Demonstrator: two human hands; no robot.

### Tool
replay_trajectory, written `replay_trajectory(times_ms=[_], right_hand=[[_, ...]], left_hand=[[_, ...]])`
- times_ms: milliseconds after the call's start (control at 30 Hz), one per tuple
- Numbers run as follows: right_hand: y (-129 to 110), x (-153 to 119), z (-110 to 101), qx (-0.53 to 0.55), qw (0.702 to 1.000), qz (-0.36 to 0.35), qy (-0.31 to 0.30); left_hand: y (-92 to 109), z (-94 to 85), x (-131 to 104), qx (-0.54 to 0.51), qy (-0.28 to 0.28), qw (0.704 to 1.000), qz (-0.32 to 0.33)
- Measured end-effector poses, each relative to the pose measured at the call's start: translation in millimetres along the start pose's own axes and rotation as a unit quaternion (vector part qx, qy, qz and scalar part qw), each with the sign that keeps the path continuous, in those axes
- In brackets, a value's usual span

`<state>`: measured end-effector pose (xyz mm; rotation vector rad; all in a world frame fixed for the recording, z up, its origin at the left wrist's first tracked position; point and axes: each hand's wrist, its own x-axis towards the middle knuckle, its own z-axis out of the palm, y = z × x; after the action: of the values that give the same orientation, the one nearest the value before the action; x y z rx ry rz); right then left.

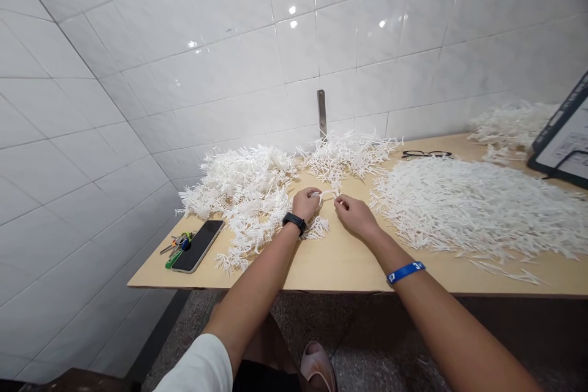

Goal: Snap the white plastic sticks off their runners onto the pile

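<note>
My left hand (306, 204), with a black band on its wrist, pinches a thin white branched piece (327, 193) that looks like plastic. On the other end of that piece the closed fingertips of my right hand (355, 214) meet; exactly how they grip it is too small to make out. Both hands are just above the wooden table (335, 263). Beside and behind my left hand spreads a loose heap of white branched clusters (248, 187). Another tangled heap (351, 156) lies beyond both hands. Right of my right hand is a wide, flat pile of small separate white pieces (473, 205).
A phone (198, 247) and keys (177, 246) lie at the table's left end. Glasses (426, 154) rest behind the flat pile. At the far right stand a dark-framed board (567, 135) and more white pieces (509, 125). A tiled wall (239, 73) with a metal bracket (321, 111) borders the back.
</note>
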<state>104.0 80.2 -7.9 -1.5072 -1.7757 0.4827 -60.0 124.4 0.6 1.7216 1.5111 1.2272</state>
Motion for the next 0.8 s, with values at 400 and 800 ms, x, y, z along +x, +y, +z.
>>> replay_trajectory(times_ms=[400, 800], right_hand=[[-5, -2, 2, 0.077, 0.996, -0.030, -0.015], [4, 5, -1, 0.060, 0.993, 0.035, 0.091]], left_hand=[[10, 4.2, -4, 0.020, 0.010, 0.986, 0.166], [21, 5.8, -13, -0.144, -0.136, 0.974, 0.109]])
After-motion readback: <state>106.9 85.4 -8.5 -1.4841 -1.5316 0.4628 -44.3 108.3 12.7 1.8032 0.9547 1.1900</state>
